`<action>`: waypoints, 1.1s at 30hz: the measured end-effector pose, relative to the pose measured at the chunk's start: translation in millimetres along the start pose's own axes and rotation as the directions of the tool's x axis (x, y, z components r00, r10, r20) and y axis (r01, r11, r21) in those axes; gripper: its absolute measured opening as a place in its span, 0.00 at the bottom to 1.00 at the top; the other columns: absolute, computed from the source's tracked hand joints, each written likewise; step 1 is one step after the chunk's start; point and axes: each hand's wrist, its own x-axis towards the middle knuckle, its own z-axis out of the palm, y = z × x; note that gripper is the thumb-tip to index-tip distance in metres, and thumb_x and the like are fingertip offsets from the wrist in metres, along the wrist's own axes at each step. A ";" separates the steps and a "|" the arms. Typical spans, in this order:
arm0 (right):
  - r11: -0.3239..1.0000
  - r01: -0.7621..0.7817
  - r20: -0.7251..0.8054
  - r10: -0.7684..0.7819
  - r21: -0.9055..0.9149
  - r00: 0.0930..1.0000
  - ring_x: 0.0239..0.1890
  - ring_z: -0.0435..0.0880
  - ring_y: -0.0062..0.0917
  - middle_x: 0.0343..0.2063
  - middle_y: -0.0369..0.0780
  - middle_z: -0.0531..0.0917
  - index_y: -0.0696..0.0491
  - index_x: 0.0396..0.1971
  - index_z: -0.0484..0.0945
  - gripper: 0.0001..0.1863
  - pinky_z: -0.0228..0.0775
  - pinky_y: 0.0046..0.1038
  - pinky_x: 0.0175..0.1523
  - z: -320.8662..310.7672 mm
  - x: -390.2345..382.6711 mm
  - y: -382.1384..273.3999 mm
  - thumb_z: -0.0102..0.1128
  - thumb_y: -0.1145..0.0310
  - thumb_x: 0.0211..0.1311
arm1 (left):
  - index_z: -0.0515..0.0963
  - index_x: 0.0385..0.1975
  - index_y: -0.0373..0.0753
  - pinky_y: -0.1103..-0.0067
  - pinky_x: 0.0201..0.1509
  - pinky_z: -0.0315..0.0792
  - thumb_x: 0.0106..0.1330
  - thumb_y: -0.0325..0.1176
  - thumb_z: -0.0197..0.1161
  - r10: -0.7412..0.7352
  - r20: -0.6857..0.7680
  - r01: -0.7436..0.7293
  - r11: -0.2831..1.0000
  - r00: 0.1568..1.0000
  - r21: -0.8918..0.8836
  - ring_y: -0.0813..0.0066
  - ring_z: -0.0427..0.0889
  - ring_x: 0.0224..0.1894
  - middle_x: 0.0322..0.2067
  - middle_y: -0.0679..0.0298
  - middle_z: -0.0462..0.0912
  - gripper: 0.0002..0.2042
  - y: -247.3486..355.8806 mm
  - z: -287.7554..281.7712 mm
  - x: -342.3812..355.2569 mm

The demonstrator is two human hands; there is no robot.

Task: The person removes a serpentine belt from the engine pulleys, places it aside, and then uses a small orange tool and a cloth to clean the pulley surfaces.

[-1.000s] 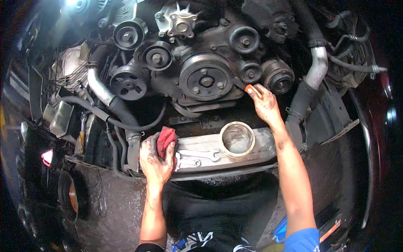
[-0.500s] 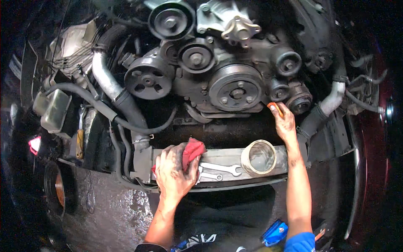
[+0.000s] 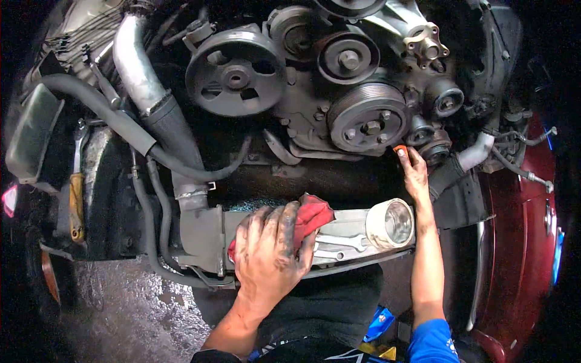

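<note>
My left hand [image 3: 269,257], smudged with black grease, grips a red rag [image 3: 315,216] against a grey metal crossbar [image 3: 344,215] at the front of an engine bay. Beside its thumb lie spanners [image 3: 345,242] on the bar. Farther right stands a round, cream-coloured ring [image 3: 376,225], open at the top. My right hand [image 3: 416,175] reaches past it, pinching a small orange-red piece [image 3: 399,149] whose kind I cannot make out. Those fingertips are just below the large grooved crank pulley [image 3: 367,121], close to the small pulleys [image 3: 419,134] at its right.
A slotted pulley [image 3: 236,78] and a smooth idler pulley [image 3: 348,58] sit higher on the engine. Thick black hose [image 3: 103,115] and a silver pipe [image 3: 134,66] run down the left. A yellow-handled ratchet [image 3: 77,199] lies at far left. Red bodywork [image 3: 532,254] flanks the right.
The view has shifted left and closer, so the engine appears larger and farther right. My left hand stays on the rag, and my right hand keeps its pinch on the orange-red piece.
</note>
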 end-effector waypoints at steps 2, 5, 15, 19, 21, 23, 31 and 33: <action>1.000 -0.011 -0.003 0.011 0.021 1.000 0.35 0.74 0.23 0.32 0.38 0.81 0.59 0.43 0.80 0.22 0.68 0.26 0.46 1.9 1.1 3.3 0.56 0.52 0.73 | 0.78 0.51 0.37 0.65 0.53 0.71 0.55 0.40 0.74 0.002 -0.004 -0.002 1.000 1.000 -0.012 0.55 0.80 0.48 0.44 0.59 0.84 0.25 -2.2 0.0 -0.3; 0.998 0.050 -0.027 -0.049 0.042 0.998 0.36 0.74 0.22 0.32 0.38 0.81 0.59 0.43 0.80 0.23 0.68 0.26 0.47 6.2 2.7 6.1 0.56 0.50 0.73 | 0.78 0.51 0.37 0.65 0.53 0.71 0.55 0.40 0.74 0.004 -0.008 -0.004 1.000 1.000 -0.021 0.55 0.80 0.48 0.44 0.59 0.84 0.25 -4.8 0.2 -0.6; 0.997 0.068 0.032 -0.069 0.023 0.997 0.40 0.76 0.21 0.37 0.39 0.84 0.59 0.46 0.80 0.23 0.68 0.24 0.50 0.2 2.6 -0.3 0.57 0.51 0.73 | 0.78 0.49 0.36 0.64 0.51 0.72 0.56 0.41 0.73 0.006 -0.028 -0.008 0.998 1.000 -0.064 0.56 0.81 0.47 0.42 0.57 0.84 0.23 -9.0 -2.8 -1.6; 0.998 0.070 0.111 -0.068 -0.008 0.991 0.38 0.75 0.20 0.34 0.36 0.83 0.58 0.44 0.82 0.21 0.67 0.23 0.48 -0.3 -2.8 -11.2 0.60 0.52 0.70 | 0.78 0.48 0.35 0.64 0.49 0.72 0.56 0.42 0.73 0.011 -0.069 -0.017 0.997 0.998 -0.079 0.56 0.81 0.45 0.42 0.57 0.84 0.23 -11.7 0.9 -3.5; 0.996 0.086 0.216 -0.078 -0.026 0.973 0.35 0.73 0.20 0.31 0.36 0.81 0.56 0.42 0.82 0.19 0.66 0.23 0.45 4.1 -8.6 -17.7 0.62 0.53 0.68 | 0.79 0.48 0.35 0.65 0.48 0.73 0.57 0.43 0.73 0.004 -0.076 -0.010 0.998 0.997 -0.069 0.56 0.82 0.45 0.41 0.56 0.84 0.24 -11.0 -0.6 -3.5; 0.997 0.067 0.195 -0.060 -0.030 0.979 0.34 0.74 0.21 0.30 0.36 0.80 0.57 0.42 0.82 0.19 0.67 0.24 0.45 3.7 -11.2 -20.7 0.62 0.53 0.68 | 0.79 0.48 0.35 0.65 0.48 0.73 0.57 0.43 0.73 0.005 -0.078 -0.009 0.999 0.997 -0.052 0.56 0.82 0.44 0.41 0.56 0.84 0.24 -11.2 1.1 -5.3; 0.980 0.138 0.088 -0.126 -0.144 0.988 0.43 0.86 0.28 0.39 0.44 0.87 0.56 0.47 0.83 0.17 0.74 0.29 0.50 -18.5 -15.9 -24.7 0.62 0.60 0.67 | 0.81 0.46 0.33 0.65 0.50 0.73 0.59 0.41 0.72 -0.017 -0.085 0.018 1.000 0.996 0.009 0.56 0.82 0.44 0.40 0.54 0.85 0.21 4.4 -2.6 1.0; 0.964 0.219 0.083 -0.208 -0.150 0.975 0.45 0.87 0.29 0.39 0.45 0.88 0.56 0.47 0.83 0.17 0.75 0.29 0.51 -30.7 -23.5 -37.6 0.63 0.60 0.66 | 0.81 0.44 0.33 0.65 0.48 0.73 0.57 0.40 0.74 0.001 -0.119 0.004 0.999 0.993 0.043 0.58 0.82 0.43 0.39 0.56 0.85 0.20 5.0 -0.8 1.2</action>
